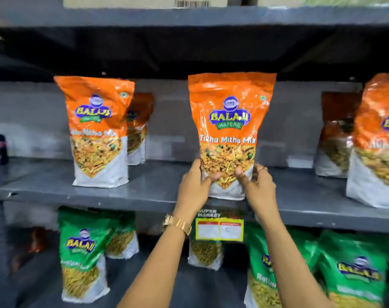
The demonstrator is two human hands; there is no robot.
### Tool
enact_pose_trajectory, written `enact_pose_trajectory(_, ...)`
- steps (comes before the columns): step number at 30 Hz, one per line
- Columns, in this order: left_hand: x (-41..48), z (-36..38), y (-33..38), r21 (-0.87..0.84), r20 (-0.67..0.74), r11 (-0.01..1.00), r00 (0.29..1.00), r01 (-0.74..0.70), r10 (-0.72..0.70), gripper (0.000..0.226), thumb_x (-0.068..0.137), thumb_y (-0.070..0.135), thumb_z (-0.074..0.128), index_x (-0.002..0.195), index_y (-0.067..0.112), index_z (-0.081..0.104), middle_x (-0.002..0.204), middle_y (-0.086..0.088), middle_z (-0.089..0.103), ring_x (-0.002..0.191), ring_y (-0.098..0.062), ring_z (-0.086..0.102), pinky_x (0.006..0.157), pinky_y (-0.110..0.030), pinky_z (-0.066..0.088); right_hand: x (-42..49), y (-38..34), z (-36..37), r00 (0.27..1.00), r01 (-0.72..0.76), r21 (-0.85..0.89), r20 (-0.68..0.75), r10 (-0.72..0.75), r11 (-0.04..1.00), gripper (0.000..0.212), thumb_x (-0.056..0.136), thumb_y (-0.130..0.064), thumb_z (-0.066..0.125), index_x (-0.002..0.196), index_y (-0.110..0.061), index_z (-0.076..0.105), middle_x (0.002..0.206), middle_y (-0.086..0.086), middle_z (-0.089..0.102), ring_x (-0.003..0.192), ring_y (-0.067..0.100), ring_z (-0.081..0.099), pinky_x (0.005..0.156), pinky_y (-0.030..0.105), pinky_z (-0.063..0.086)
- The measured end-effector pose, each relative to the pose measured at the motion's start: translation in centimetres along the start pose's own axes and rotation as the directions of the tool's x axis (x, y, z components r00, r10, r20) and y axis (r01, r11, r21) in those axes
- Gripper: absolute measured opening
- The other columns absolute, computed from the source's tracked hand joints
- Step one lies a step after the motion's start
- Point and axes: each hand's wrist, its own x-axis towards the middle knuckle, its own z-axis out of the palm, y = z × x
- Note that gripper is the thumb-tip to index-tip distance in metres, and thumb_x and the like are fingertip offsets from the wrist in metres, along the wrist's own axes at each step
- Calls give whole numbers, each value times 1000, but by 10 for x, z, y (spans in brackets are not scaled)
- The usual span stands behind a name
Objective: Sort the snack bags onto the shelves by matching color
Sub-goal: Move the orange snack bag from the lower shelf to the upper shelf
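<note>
An orange snack bag (230, 121) stands upright at the middle of the grey middle shelf (144, 192). My left hand (194, 187) grips its lower left side and my right hand (256, 185) grips its lower right side, thumbs on the front. Other orange bags stand on the same shelf at the left (98, 130) and at the right edge (378, 141), each with another bag behind it. Green snack bags stand on the shelf below, at the left (82, 254) and at the right (353, 270).
A yellow price tag (219, 228) hangs from the middle shelf's front edge between my arms. A cardboard box (144, 1) sits on the top shelf. Bare shelf shows between the left orange bag and the held one.
</note>
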Motion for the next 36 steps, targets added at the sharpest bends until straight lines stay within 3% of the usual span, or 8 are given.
enact_pose_trajectory(3,15,3,-6,-17,112,999,993,49,-47,57,86,24,69,137,18,42,130,2,60,123,-19,55,93,-25,44,17,11,1,997,-54,6,50,54,999,44,85,-36,65,117,-8,56,114,9,65,106,23,59,78,33,44)
enact_pose_trajectory(7,23,8,-16,144,229,985,965,94,-126,90,78,13,76,147,19,18,144,-8,49,129,-26,49,99,-31,42,32,20,0,983,-126,20,140,122,992,43,87,-39,61,116,-10,49,108,-5,54,104,16,46,74,18,43)
enact_pose_trajectory(12,25,3,-22,152,160,964,958,216,-240,69,76,10,74,134,15,37,140,-10,51,128,-30,47,93,-35,41,31,31,-2,968,-95,-11,232,95,995,66,72,-57,65,128,-26,49,128,-3,64,118,18,59,101,44,48)
enact_pose_trajectory(18,22,4,-16,270,128,942,962,200,-241,67,85,8,63,141,10,28,140,-17,49,129,-34,45,96,-38,42,25,22,2,967,-44,-140,243,78,989,61,84,-43,63,137,-24,40,135,1,60,123,23,56,102,46,46)
enact_pose_trajectory(22,16,7,-8,370,65,916,979,158,-195,55,88,7,59,137,4,32,133,-23,54,123,-39,49,94,-43,44,19,15,2,973,5,-266,225,57,964,57,88,-40,58,136,-17,37,125,13,63,113,35,57,86,42,47)
enact_pose_trajectory(27,12,6,-6,388,52,911,983,142,-175,51,87,9,62,130,3,37,129,-25,57,116,-43,55,92,-46,46,18,12,1,968,-20,-273,236,87,962,53,90,-41,56,133,-16,40,136,12,57,122,36,52,97,47,46)
enact_pose_trajectory(31,11,6,-5,384,52,912,983,142,-174,52,87,11,63,131,3,36,128,-25,56,117,-43,53,90,-45,46,18,11,1,967,-31,-306,231,106,951,52,91,-39,55,133,-13,39,135,14,58,120,37,53,94,45,47)
enact_pose_trajectory(36,4,3,-10,283,5,957,998,59,-63,65,81,18,71,136,11,37,134,-16,57,122,-37,53,94,-42,47,-2,8,0,999,35,-291,-10,-40,956,58,88,-46,57,135,-13,44,142,8,49,127,27,50,99,40,44)
